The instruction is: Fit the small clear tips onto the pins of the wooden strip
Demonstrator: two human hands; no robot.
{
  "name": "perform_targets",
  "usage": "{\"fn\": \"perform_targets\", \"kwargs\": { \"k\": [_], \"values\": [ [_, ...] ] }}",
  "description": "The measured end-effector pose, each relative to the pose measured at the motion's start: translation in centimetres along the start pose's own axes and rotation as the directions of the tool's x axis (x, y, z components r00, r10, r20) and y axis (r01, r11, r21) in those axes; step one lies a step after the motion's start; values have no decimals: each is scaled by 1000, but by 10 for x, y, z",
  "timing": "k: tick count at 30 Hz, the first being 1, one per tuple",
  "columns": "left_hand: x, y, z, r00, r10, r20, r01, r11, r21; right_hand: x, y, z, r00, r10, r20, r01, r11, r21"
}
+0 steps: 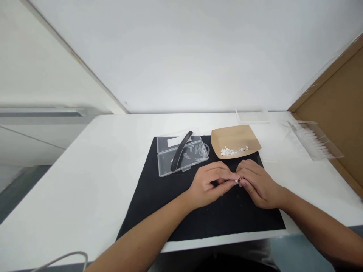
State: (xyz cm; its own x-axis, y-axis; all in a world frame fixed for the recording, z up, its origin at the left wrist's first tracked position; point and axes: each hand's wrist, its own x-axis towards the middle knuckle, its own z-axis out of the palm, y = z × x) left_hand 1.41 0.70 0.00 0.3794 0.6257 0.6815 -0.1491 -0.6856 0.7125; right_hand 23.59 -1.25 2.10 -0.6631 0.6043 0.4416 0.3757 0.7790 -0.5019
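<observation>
My left hand (211, 181) and my right hand (256, 185) meet above the black mat (159, 211), fingertips almost touching. A small white piece (236, 181), perhaps a nail tip, is pinched between my left thumb and index finger. My right fingers are curled closed beside it, around something small with dark specks that I cannot make out. Beyond the hands stands a brown paper tray (234, 134) with small white pieces (227, 151) in it. Left of that lies an open clear plastic case (166, 164) with clear nail tips (198, 149) inside. A curved black nail file (180, 151) rests across the case.
On the right of the white table (70, 189) lies a clear package of pointed translucent pieces (312, 141). A clear plastic lid or tray (252, 116) sits at the back by the wall. A brown board (334, 98) borders the right side. A cable (68, 254) curves at the lower left.
</observation>
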Motion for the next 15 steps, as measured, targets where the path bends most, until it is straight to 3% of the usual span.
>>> {"fn": "perform_targets", "kwargs": {
  "k": [5,10,15],
  "values": [
    [0,-3,-1,999,52,-12,-50,995,87,-2,0,1,999,34,13,-34,999,24],
    [-2,-3,1,999,20,-46,-14,990,137,-3,4,1,999,45,-1,-45,999,-10],
    [0,-1,3,997,5,-79,6,990,138,-3,11,1,999,-35,-42,29,992,-125]
  ]
}}
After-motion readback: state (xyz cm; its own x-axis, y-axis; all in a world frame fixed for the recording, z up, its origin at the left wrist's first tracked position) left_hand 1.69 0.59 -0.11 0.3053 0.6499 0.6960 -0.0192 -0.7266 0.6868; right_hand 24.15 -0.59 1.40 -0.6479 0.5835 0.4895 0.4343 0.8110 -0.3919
